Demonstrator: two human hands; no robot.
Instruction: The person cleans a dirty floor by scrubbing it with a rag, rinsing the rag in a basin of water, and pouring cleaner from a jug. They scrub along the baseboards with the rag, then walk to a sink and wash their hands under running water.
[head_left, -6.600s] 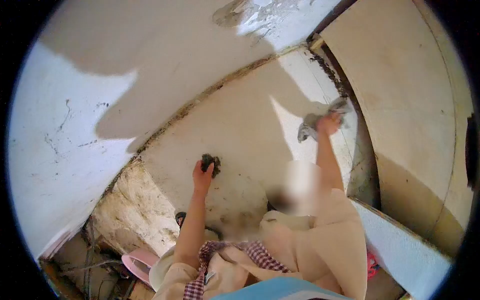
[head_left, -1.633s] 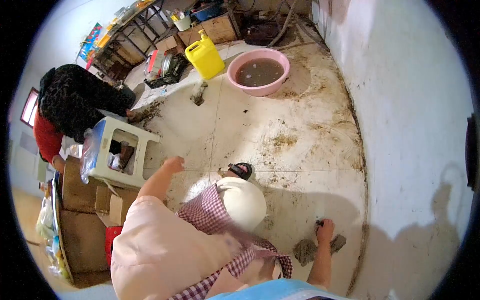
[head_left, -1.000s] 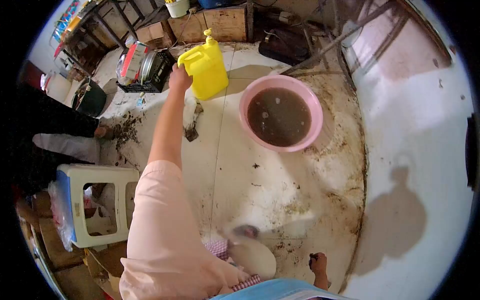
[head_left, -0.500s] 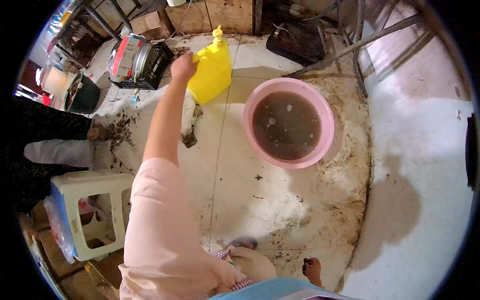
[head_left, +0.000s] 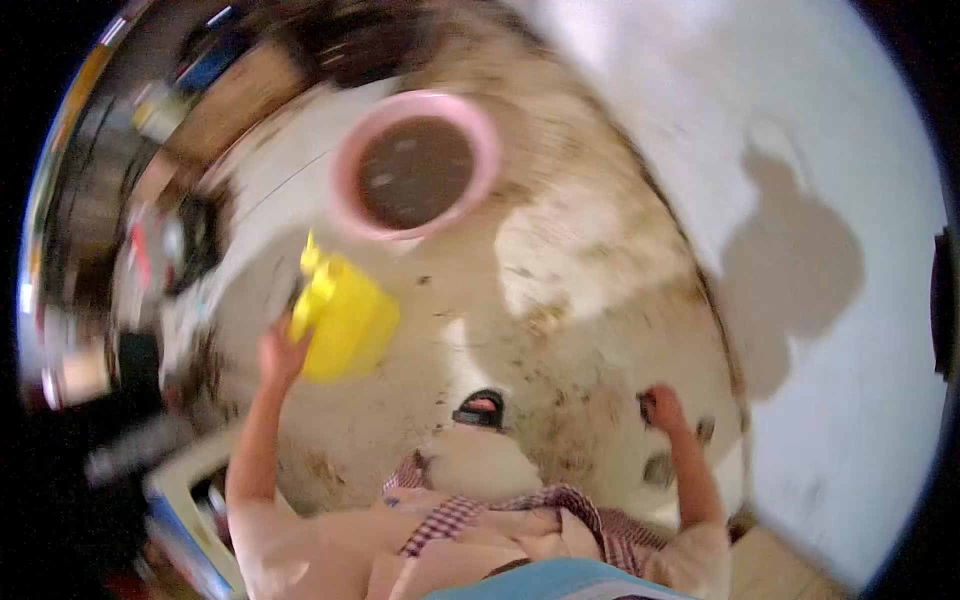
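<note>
Grips the jug (head_left: 352, 325) with the left hand (head_left: 283, 350), fingers closed around the handle. Has the jug just to the right of that hand, toward the middle of the floor (head_left: 450, 320), pump end away from the body and base closer in. Cannot tell, through the blur, about contact between base and floor. Bright yellow all over, boxy in the body, narrow and pointed at the pump, smeared by motion along the edges.

Curls the right hand (head_left: 664, 408) around a small dark lump (head_left: 646, 407), low and near the floor's right edge, along the white wall (head_left: 810, 450). Has grey rag (head_left: 658, 468) showing on the floor by the right forearm. Plants a dark sandal (head_left: 480, 410) on the floor between both hands.

Beyond the jug, toward the floor's far edge, a pink basin (head_left: 345, 180) full of murky brown water, well apart from both hands. Toward the floor's left edge, a blurred white stool (head_left: 185, 472), near the left arm.
</note>
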